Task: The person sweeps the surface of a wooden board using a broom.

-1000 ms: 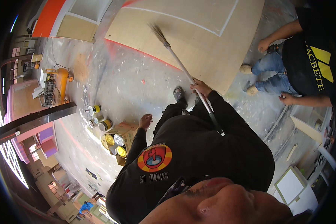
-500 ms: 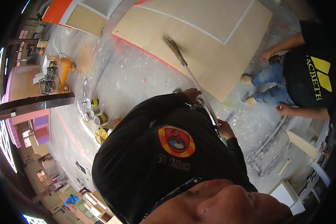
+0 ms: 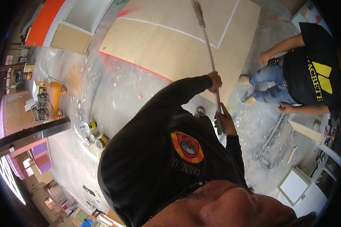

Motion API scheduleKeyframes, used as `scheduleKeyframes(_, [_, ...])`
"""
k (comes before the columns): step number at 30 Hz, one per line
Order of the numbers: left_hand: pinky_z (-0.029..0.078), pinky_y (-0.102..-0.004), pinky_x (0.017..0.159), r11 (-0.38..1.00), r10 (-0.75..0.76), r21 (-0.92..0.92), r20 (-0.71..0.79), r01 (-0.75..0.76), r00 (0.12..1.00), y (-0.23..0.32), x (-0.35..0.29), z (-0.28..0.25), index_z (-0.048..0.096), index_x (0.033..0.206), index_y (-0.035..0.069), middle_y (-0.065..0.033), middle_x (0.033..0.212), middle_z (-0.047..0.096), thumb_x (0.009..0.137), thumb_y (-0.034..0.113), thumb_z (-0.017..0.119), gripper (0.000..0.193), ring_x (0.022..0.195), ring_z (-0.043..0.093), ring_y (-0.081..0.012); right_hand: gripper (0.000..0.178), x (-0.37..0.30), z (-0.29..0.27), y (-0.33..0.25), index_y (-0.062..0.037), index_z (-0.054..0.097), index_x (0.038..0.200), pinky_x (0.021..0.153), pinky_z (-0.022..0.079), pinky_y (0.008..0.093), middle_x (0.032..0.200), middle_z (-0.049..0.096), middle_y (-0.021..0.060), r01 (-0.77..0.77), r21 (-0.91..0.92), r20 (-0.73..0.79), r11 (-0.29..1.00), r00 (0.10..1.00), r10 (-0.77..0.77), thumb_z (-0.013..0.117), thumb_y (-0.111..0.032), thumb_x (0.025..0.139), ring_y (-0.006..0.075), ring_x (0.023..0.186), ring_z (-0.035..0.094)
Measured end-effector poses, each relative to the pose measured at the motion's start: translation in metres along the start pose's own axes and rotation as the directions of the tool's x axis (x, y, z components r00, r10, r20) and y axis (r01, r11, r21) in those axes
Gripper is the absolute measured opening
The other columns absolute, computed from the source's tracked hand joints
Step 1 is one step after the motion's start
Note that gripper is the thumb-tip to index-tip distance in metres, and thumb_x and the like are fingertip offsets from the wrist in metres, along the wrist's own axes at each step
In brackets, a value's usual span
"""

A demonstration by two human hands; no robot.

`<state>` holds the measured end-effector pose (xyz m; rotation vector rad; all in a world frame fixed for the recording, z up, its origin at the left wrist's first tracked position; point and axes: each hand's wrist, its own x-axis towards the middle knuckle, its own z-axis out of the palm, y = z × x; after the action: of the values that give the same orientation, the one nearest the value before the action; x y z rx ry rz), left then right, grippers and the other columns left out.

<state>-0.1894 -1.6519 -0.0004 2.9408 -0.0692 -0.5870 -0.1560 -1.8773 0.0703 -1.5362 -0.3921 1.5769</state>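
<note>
A long-handled broom [image 3: 210, 53] reaches forward from my hands over the pale plywood sheet [image 3: 155, 47], its brown bristles [image 3: 197, 14] at the far end. My left hand [image 3: 215, 81] is closed round the middle of the shaft. Lower down, by the green end of the handle, my right hand [image 3: 226, 122] grips the broom with one finger stretched along it. The sheet has white painted lines and a red near edge. Whether the bristles touch it I cannot tell.
At the right stands another person [image 3: 291, 75] in a black shirt and jeans, beside the sheet. Paint cans [image 3: 101, 142] sit on the floor at left, with an orange compressor [image 3: 55, 96] beyond a dark post [image 3: 34, 132]. A cabinet [image 3: 74, 36] lies far left; a white-and-green panel [image 3: 294, 185] is near right.
The broom has swung forward and to the right, its bristles farther out over the sheet. Both my hands have moved forward with it. The other person stays in place.
</note>
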Motion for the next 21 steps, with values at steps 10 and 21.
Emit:
scheduleKeyframes(10, [0.041, -0.0405, 0.077, 0.738, -0.478, -0.631, -0.238, 0.239, 0.846, -0.093, -0.132, 0.105, 0.058, 0.075, 0.009, -0.0069, 0.084, 0.055, 0.069, 0.027, 0.062, 0.019, 0.095, 0.047, -0.0266, 0.055, 0.09, 0.139, -0.061, -0.0183, 0.017, 0.134, 0.04, 0.039, 0.0242, 0.06, 0.044, 0.002, -0.243, 0.069, 0.114, 0.968, 0.966, 0.234, 0.043, -0.018, 0.086, 0.0112, 0.047, 0.044])
scheduleKeyframes(21, [0.047, -0.0377, 0.064, 0.493, -0.815, -0.709, -0.173, 0.505, 0.553, -0.099, -0.289, 0.118, 0.057, 0.064, 0.007, -0.008, 0.071, 0.055, 0.053, 0.015, 0.063, 0.015, 0.077, 0.052, -0.0279, 0.047, 0.124, 0.177, -0.098, -0.0131, 0.033, 0.128, 0.041, 0.037, 0.0184, 0.071, 0.048, -0.0019, -0.26, -0.23, 0.498, 0.938, 0.797, 0.343, 0.05, -0.017, 0.085, 0.0046, 0.049, 0.041])
